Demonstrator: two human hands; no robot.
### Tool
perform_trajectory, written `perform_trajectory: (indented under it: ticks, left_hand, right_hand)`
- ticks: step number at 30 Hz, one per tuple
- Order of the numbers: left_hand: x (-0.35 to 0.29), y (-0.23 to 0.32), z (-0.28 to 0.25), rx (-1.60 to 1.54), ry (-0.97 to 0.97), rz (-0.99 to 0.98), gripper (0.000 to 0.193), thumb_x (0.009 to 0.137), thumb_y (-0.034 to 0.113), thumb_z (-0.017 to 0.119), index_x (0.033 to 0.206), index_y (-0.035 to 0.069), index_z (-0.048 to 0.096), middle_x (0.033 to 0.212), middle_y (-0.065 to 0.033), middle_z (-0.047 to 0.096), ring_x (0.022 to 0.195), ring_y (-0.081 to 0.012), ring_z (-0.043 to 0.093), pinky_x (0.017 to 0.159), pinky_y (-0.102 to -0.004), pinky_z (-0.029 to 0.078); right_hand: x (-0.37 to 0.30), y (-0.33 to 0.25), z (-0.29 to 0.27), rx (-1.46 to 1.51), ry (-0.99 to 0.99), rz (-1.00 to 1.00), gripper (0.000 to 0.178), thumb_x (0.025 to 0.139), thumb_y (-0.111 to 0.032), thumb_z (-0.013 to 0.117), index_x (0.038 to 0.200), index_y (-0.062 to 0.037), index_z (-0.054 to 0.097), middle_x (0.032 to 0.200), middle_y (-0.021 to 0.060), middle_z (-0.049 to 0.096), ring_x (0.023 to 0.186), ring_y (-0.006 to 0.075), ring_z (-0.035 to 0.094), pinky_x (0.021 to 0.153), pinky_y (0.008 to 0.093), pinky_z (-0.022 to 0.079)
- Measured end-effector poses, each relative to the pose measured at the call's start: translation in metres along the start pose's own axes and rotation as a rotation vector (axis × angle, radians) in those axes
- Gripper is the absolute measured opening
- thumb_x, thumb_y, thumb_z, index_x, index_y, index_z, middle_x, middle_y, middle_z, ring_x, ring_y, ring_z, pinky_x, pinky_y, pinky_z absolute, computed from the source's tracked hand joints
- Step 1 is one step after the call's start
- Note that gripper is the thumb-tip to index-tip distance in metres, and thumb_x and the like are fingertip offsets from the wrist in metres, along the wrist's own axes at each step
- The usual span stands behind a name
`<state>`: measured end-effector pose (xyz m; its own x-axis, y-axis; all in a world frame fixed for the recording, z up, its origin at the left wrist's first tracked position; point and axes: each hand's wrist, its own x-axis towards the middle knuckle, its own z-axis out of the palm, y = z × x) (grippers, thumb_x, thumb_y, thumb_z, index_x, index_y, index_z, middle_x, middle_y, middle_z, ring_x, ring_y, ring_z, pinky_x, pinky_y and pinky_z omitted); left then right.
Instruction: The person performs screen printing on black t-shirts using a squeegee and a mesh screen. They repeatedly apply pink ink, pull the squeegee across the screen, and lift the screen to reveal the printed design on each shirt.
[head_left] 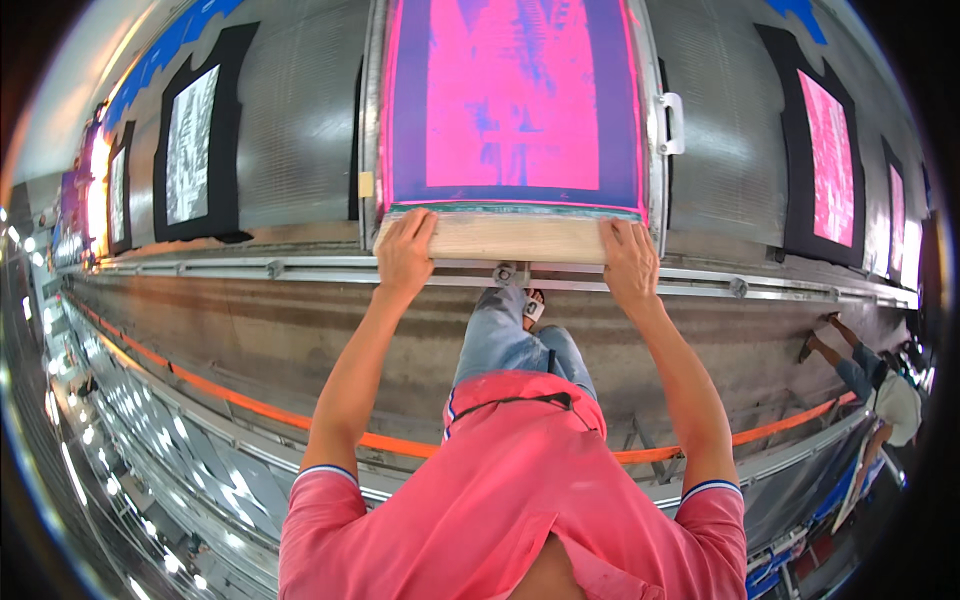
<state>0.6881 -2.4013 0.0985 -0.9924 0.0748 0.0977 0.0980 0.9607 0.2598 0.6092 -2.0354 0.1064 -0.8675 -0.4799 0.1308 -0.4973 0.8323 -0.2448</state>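
Observation:
Both my hands grip the ends of a wide wooden squeegee [520, 238], which lies across the near end of a screen printing frame [650, 150]. My left hand [406, 255] is closed over the squeegee's left end, fingers on its top edge. At the right end, my right hand [630, 262] is wrapped round it the same way. Beyond the squeegee, the purple mesh [612, 130] carries a bright pink ink area [510, 150] with bluish streaks. Dark ink runs along the blade side. My thumbs are mostly hidden.
A black garment [225, 150] with a white print lies left, and another black garment [795, 190] with a pink print lies right, on the long metal table [300, 130]. A metal rail [330, 270] runs along its near edge. Another person [885, 395] stands far right.

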Motion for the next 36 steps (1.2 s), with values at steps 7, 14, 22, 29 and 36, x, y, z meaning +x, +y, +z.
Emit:
perform_trajectory:
  ticks: [7,14,22,29,36]
  left_hand:
    - [0.089,-0.017,-0.057,-0.038,-0.392,-0.087,0.036,0.07,0.017,0.067,0.105,0.018,0.077,0.092,-0.008,0.073,0.09,-0.0324,0.069,0.079,-0.0445,0.056]
    - [0.374,-0.105,-0.01,0.175,-0.317,-0.074,0.029,0.074,0.021,0.068,0.102,0.018,0.076,0.088,-0.0129,0.072,0.085,-0.0317,0.071,0.077,-0.0467,0.056]
    - [0.552,-0.168,0.0,0.243,-0.213,-0.069,0.027,0.073,0.018,0.063,0.097,0.017,0.077,0.09,-0.0152,0.073,0.088,-0.036,0.07,0.079,-0.0484,0.056]
    - [0.552,-0.161,0.002,0.318,-0.214,-0.075,0.036,0.07,0.016,0.061,0.102,0.023,0.077,0.084,-0.016,0.071,0.083,-0.0375,0.069,0.074,-0.0494,0.054]
    - [0.452,-0.141,0.007,0.22,-0.172,-0.093,0.032,0.066,0.017,0.064,0.095,0.02,0.077,0.083,-0.0096,0.072,0.075,-0.0338,0.069,0.063,-0.047,0.054]
  right_hand:
    - [0.084,0.028,-0.071,0.082,-0.499,0.107,0.041,0.069,0.0,0.062,0.107,-0.0112,0.073,0.101,0.0093,0.068,0.096,0.0322,0.066,0.08,0.0456,0.055]
    - [0.356,0.148,-0.005,-0.14,-0.315,0.056,0.031,0.076,-0.011,0.059,0.103,-0.0171,0.074,0.091,0.0159,0.071,0.087,0.0362,0.069,0.078,0.0489,0.056]
    - [0.543,0.212,0.026,-0.19,-0.29,0.035,0.04,0.076,-0.012,0.054,0.111,-0.0161,0.073,0.1,0.0181,0.072,0.098,0.0383,0.068,0.087,0.0489,0.054]
    - [0.542,0.209,0.032,-0.211,-0.25,0.055,0.041,0.074,-0.009,0.053,0.109,-0.0149,0.073,0.105,0.0149,0.072,0.098,0.0373,0.067,0.087,0.0478,0.053]
    - [0.442,0.164,0.023,-0.13,-0.264,0.037,0.046,0.072,-0.004,0.057,0.114,-0.016,0.072,0.104,0.0054,0.068,0.095,0.0331,0.067,0.082,0.0456,0.054]
